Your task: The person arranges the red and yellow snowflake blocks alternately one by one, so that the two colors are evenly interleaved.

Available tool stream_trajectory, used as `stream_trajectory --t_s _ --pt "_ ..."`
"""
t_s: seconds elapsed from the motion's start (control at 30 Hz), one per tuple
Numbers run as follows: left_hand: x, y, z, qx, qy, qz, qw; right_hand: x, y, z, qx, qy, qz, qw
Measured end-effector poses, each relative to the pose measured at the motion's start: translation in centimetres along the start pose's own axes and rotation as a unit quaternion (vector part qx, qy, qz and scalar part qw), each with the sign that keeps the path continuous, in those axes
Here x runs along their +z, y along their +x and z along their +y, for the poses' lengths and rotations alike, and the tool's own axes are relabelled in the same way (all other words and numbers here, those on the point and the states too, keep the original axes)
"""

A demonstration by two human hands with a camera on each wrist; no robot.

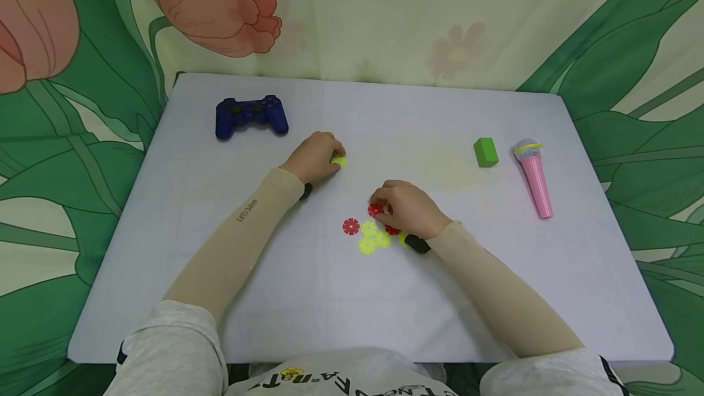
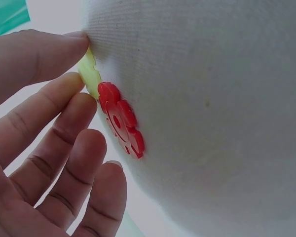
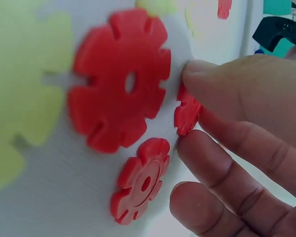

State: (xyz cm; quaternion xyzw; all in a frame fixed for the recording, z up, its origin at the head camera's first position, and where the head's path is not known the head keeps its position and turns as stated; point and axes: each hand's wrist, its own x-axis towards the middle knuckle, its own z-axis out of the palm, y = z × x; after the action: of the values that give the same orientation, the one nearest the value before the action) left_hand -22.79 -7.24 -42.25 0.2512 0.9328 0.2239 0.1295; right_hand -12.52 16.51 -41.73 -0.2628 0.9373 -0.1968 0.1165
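My left hand (image 1: 315, 157) is at the table's middle left, pinching a yellow notched plastic disc (image 2: 90, 76) between thumb and fingertips. Right against that disc is a red notched disc (image 2: 121, 118), hidden by the hand in the head view. Nearer the front, my right hand (image 1: 409, 208) has its thumb and fingers on the edges of a red notched disc (image 3: 187, 112). Two more red discs lie beside and under this hand, the larger-looking one (image 3: 121, 81) closest to its wrist camera. Another red disc (image 1: 351, 226) lies left of several yellow discs (image 1: 367, 245).
A blue game controller (image 1: 252, 116) lies at the back left of the white table (image 1: 308, 310). On the right are a green block (image 1: 486, 152) and a pink toy microphone (image 1: 536, 182). A flower-printed cloth (image 1: 374, 17) hangs behind the table.
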Motion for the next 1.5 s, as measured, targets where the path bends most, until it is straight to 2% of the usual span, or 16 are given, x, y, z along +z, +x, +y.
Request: stream_trajectory --t_s 0.33,0.57,1.1,1.5 --pt "0.5 0.2 -0.3 -0.006 -0.002 -0.001 1.0000 0.0 1.9 0.7 0.019 0.001 -0.001 0.9998" --pt "0.3 0.1 -0.1 -0.009 -0.006 0.003 0.9999 -0.5 3.2 0.8 0.038 0.004 -0.003 0.9993" --pt "0.2 0.1 0.1 -0.018 -0.005 0.000 0.9998 -1.1 6.3 0.9 0.038 0.014 -0.003 0.9992" --pt "0.2 0.1 0.0 -0.006 -0.010 0.005 0.9999 -1.6 8.6 1.0 0.066 0.013 -0.006 0.9977"
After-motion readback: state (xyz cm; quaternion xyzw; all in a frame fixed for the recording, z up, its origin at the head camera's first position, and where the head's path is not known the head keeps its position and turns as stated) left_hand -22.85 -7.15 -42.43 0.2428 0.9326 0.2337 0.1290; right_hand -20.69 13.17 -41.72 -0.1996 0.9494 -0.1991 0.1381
